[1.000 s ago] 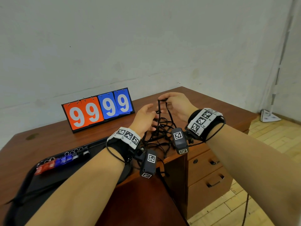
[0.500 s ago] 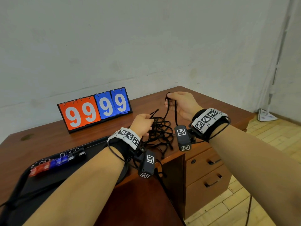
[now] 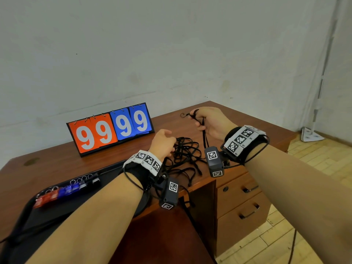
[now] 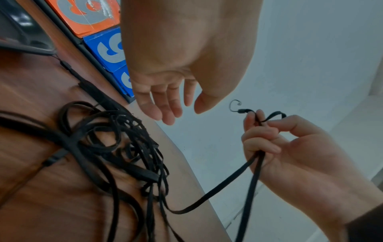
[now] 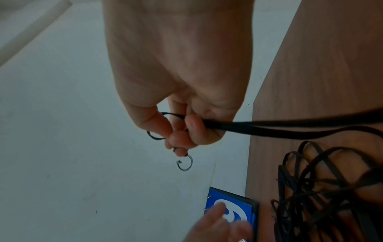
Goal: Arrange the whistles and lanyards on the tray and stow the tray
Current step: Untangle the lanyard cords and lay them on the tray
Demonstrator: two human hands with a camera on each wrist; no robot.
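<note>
Black tray (image 3: 28, 207) at far left on the wooden desk (image 3: 57, 164), well apart from both sets of fingers; row of whistles (image 3: 66, 190) along its far edge, red then blue then black, each with a metal ring. Flip scoreboard (image 3: 110, 129) reading 99 99 standing upright behind, beyond the left fingertips. Left hand (image 3: 162, 142) raised just above the near-left edge of the pile, fingers (image 4: 165, 104) loosely extended and relaxed, gripping nothing, no contact with any cord visible in the left wrist view. Tangled lanyards (image 3: 184, 151) heaped on the desk directly below and right of the left fingers, between the two hands; some cords trailing over the front edge of the desk. Right hand (image 3: 211, 123) lifted above and right of the pile, fingers (image 5: 192, 131) curled tight around one lanyard strand (image 4: 234, 178); short loop protruding past the fingertips, small metal hook (image 5: 184, 164) hanging free just beyond them. Doubled strand running taut from under the curled fingers down into the pile. Desk drawers (image 3: 242, 202) below the right wrist
</note>
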